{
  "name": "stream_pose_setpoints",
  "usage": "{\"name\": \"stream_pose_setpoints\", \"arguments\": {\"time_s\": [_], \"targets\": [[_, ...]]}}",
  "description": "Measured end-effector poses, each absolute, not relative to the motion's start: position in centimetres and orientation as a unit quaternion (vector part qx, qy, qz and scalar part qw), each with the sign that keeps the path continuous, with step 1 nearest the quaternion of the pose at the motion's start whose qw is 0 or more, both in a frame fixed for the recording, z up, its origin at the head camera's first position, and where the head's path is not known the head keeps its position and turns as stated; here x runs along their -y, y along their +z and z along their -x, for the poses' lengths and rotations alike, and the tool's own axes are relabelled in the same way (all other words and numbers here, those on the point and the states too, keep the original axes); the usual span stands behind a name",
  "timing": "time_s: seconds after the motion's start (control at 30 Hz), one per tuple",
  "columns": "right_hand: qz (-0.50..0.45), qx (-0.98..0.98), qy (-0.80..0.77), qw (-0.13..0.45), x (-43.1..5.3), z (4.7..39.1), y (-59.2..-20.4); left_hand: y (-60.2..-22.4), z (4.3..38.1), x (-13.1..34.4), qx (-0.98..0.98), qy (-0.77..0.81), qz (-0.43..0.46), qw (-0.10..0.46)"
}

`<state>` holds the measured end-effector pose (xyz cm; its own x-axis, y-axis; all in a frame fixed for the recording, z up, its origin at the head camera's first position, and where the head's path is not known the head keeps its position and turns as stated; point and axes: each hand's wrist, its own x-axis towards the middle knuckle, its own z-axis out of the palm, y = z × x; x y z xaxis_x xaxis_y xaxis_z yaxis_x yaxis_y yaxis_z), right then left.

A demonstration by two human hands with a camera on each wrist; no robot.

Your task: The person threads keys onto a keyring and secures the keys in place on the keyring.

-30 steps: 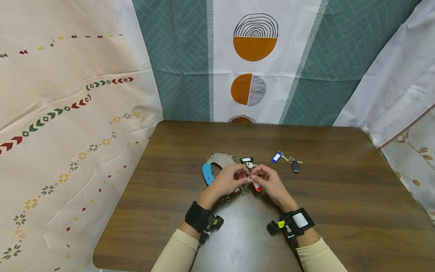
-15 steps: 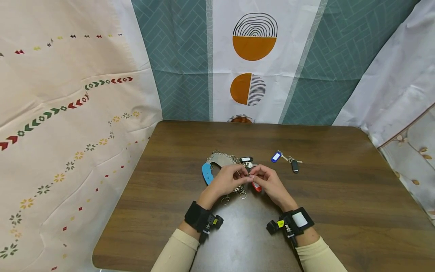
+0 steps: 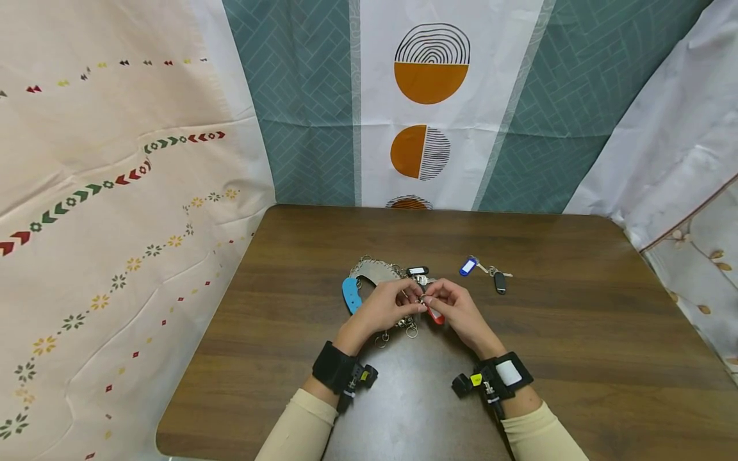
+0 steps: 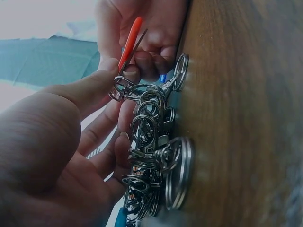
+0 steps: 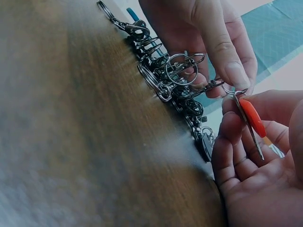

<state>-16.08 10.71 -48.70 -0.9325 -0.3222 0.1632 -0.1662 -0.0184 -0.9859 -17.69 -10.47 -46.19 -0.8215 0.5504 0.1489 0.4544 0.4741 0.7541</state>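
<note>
My left hand (image 3: 387, 306) pinches a small metal key ring (image 5: 228, 90) between thumb and fingers, beside a chain of linked rings and clasps (image 4: 147, 125). Facing it, my right hand (image 3: 461, 315) pinches the red key tag (image 5: 253, 117), which has a metal key (image 5: 249, 127) lying along it. In the left wrist view the red tag stands tilted above the thumbs. The clasps belong to a grey curved plate (image 3: 377, 271) with a blue piece (image 3: 352, 294) at its left end, partly hidden behind my left hand.
Just beyond my hands lies a black key tag (image 3: 418, 271) with a key. Farther right on the wooden table (image 3: 576, 320) are a blue key tag (image 3: 469, 266) and another black tag (image 3: 500, 283), with keys between them. Loose-hanging rings (image 3: 412, 331) lie near my left wrist.
Both hands stay in nearly the same place. The fingertips have shifted slightly at the ring, and the red tag has tilted a little.
</note>
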Motion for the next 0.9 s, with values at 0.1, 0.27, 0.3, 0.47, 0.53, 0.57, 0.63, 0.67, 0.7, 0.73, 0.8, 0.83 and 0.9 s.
{"name": "stream_pose_setpoints", "arguments": {"time_s": [0.1,0.27,0.3,0.47,0.53,0.57,0.63,0.67,0.7,0.73,0.8,0.83,0.9], "targets": [[0.175,-0.7,-0.69,0.058,-10.72,16.1,-48.71,-46.16,17.67,10.5,-0.859,0.416,-0.294,0.053],[0.179,-0.706,-0.683,0.056,-10.78,16.01,-48.6,-46.11,17.64,10.53,-0.862,0.41,-0.294,0.051],[0.179,-0.707,-0.682,0.055,-10.8,16.0,-48.58,-46.11,17.64,10.53,-0.863,0.409,-0.294,0.051],[0.19,-0.709,-0.677,0.053,-10.89,15.95,-48.65,-46.21,17.65,10.54,-0.863,0.41,-0.291,0.052],[0.193,-0.709,-0.677,0.055,-10.91,15.97,-48.71,-46.28,17.65,10.57,-0.862,0.413,-0.289,0.052],[0.193,-0.709,-0.676,0.055,-10.93,16.0,-48.75,-46.31,17.65,10.57,-0.862,0.414,-0.288,0.051],[0.194,-0.709,-0.676,0.056,-10.95,16.02,-48.76,-46.35,17.64,10.6,-0.862,0.415,-0.286,0.05],[0.192,-0.709,-0.676,0.057,-10.95,16.03,-48.74,-46.38,17.64,10.61,-0.863,0.416,-0.284,0.05],[0.19,-0.709,-0.677,0.058,-10.94,16.03,-48.71,-46.38,17.63,10.61,-0.863,0.416,-0.284,0.049],[0.19,-0.71,-0.676,0.058,-10.94,16.02,-48.73,-46.39,17.62,10.61,-0.863,0.416,-0.283,0.049],[0.192,-0.71,-0.675,0.059,-10.95,16.01,-48.68,-46.4,17.62,10.62,-0.863,0.416,-0.281,0.049],[0.192,-0.711,-0.674,0.059,-10.95,16.01,-48.67,-46.4,17.61,10.63,-0.864,0.416,-0.28,0.049],[0.193,-0.711,-0.673,0.06,-10.92,15.97,-48.61,-46.41,17.6,10.63,-0.865,0.415,-0.278,0.048]]}}
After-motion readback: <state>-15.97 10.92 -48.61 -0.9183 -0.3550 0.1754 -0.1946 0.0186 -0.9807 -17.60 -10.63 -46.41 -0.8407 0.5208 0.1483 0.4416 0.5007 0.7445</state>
